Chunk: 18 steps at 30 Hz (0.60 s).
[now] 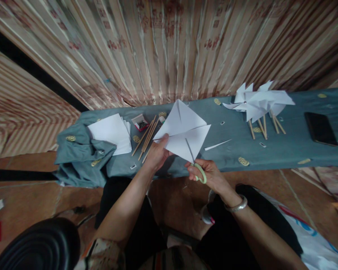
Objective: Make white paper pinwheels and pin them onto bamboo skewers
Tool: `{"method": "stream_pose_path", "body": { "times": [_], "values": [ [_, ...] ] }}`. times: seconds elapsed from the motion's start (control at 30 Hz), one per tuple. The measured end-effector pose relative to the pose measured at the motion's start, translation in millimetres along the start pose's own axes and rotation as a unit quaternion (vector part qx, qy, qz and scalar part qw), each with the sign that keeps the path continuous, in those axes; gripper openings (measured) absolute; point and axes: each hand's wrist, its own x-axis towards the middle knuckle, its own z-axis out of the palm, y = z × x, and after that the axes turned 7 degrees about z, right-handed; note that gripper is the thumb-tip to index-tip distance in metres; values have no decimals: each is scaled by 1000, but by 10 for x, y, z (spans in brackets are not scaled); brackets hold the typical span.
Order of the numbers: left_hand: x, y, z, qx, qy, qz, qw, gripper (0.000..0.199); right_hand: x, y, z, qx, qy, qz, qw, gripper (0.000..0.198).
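A white square of paper (183, 122), with slits running in from its corners, is held over the table's front half. My left hand (158, 152) grips its left corner, thumb on top. My right hand (207, 173) is closed around the pale green handles of a pair of scissors (202, 174). The scissor blades lie along the near corner of the paper, pointing toward its middle. On the cloth to the right lies a thin white paper strip (218, 144).
A stack of white paper (112, 133), several wooden sticks (145, 140) and a small red box of pins (140, 123) lie to the left. On the right are white paper pinwheels (261, 101) on sticks and a black phone (321, 128). A patterned curtain (169, 52) hangs behind the cloth-covered table (287, 152).
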Motion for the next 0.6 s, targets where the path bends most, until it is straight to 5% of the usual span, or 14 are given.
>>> {"method": "stream_pose_path", "body": {
  "times": [0.6],
  "values": [
    [11, -63, -11, -4, 17, -24, 1000, 32, 26, 90, -37, -25, 11, -17, 999, 47]
  ]
}}
